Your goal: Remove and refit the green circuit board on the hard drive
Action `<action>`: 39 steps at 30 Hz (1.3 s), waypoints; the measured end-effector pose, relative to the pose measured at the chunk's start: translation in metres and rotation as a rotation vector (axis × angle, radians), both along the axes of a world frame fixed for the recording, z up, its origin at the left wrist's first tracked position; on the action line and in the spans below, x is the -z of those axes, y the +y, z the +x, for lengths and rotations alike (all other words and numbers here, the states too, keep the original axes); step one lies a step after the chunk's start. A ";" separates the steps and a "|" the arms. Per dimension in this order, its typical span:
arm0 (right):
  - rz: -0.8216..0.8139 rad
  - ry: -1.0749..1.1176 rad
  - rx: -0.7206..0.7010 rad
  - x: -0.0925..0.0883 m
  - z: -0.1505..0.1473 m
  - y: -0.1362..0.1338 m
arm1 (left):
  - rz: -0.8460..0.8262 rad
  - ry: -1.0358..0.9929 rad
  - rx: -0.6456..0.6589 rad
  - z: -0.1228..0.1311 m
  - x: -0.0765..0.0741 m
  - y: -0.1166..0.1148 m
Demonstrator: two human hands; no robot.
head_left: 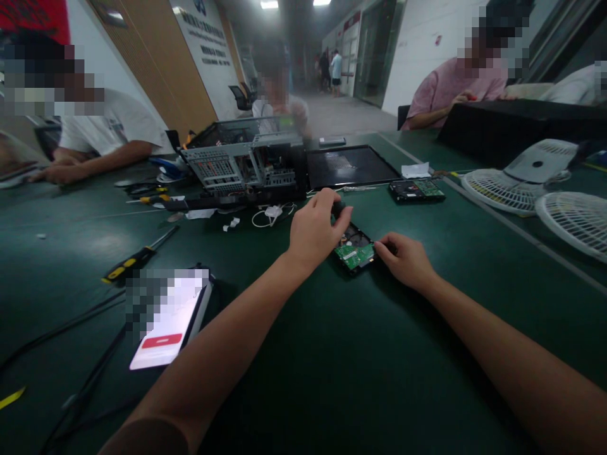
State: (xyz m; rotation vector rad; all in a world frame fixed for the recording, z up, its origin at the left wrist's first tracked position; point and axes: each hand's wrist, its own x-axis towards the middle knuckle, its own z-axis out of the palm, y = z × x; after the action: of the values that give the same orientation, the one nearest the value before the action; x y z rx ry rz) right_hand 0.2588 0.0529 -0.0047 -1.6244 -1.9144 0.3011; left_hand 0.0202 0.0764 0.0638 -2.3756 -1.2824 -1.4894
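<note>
A hard drive (pixel 355 254) lies on the green table in front of me, its green circuit board facing up. My left hand (pixel 315 230) is over its far left end, thumb and fingers closed around a small black tool handle (pixel 338 207), possibly a screwdriver's; its lower end is hidden. My right hand (pixel 405 258) grips the drive's right edge between thumb and bent fingers. A second hard drive (pixel 417 191) rests farther back on the right.
An opened computer case (pixel 246 167) stands at the back, beside a black side panel (pixel 351 165). To the left are a yellow-black screwdriver (pixel 137 260), a lit phone (pixel 173 319) and black cables (pixel 102 366). White fan parts (pixel 516 183) lie right. Other people sit around the table.
</note>
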 end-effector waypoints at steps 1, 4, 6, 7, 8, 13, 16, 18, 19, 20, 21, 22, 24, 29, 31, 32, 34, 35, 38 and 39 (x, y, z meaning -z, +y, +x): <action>0.001 0.001 0.005 0.000 0.000 0.000 | -0.015 -0.007 0.016 0.000 -0.001 0.000; 0.002 0.002 0.005 0.000 0.000 0.000 | -0.042 -0.015 0.019 0.000 -0.002 -0.001; 0.007 -0.001 -0.001 0.000 0.000 0.000 | -0.048 -0.011 -0.004 0.000 -0.002 -0.001; 0.010 -0.002 -0.003 0.000 0.000 0.000 | -0.048 -0.012 -0.011 0.000 -0.002 -0.001; 0.012 -0.003 -0.005 -0.001 0.000 0.000 | -0.046 -0.015 -0.011 0.000 -0.002 -0.001; 0.007 -0.010 -0.009 -0.002 0.000 -0.001 | -0.053 -0.007 0.023 -0.001 -0.003 0.000; 0.009 -0.020 -0.005 -0.001 0.000 0.000 | -0.074 0.039 0.018 -0.002 -0.006 -0.001; 0.011 -0.021 -0.004 -0.001 -0.001 0.000 | -0.087 0.061 0.011 -0.002 -0.007 -0.002; 0.012 -0.020 -0.002 -0.001 -0.001 0.000 | -0.089 0.066 0.006 -0.002 -0.007 -0.002; 0.012 -0.021 -0.001 -0.001 -0.001 0.000 | -0.087 0.070 0.004 -0.001 -0.006 -0.002; 0.012 -0.022 0.001 -0.001 -0.001 0.000 | -0.082 0.072 0.002 -0.001 -0.006 -0.002; 0.009 -0.025 0.003 -0.001 -0.001 0.000 | -0.072 0.072 0.000 -0.001 -0.005 -0.002; 0.003 -0.026 0.007 -0.001 -0.001 0.000 | -0.051 0.072 0.003 0.000 -0.004 -0.002; -0.002 -0.023 0.005 0.001 0.000 0.000 | -0.048 0.075 0.061 0.001 -0.005 -0.003; 0.004 -0.028 0.010 0.001 0.000 0.001 | -0.057 0.081 0.080 0.001 -0.005 -0.003; 0.007 -0.030 0.009 0.000 0.000 0.001 | -0.063 0.084 0.087 0.001 -0.005 -0.003; 0.005 -0.033 0.003 0.000 0.000 0.001 | -0.074 0.080 0.105 0.001 -0.004 -0.003; 0.003 -0.034 0.000 -0.001 0.000 0.001 | -0.078 0.074 0.115 0.001 -0.003 -0.002; 0.002 -0.034 0.000 -0.001 -0.001 0.000 | -0.083 0.045 0.136 0.000 -0.001 0.000; 0.003 -0.035 0.001 -0.002 -0.001 0.000 | -0.085 0.038 0.137 0.000 -0.001 0.001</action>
State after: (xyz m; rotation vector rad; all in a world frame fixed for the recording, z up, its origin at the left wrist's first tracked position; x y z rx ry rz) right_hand 0.2577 0.0532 -0.0032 -1.6388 -1.9391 0.2710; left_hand 0.0197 0.0778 0.0643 -2.5810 -1.2209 -1.4434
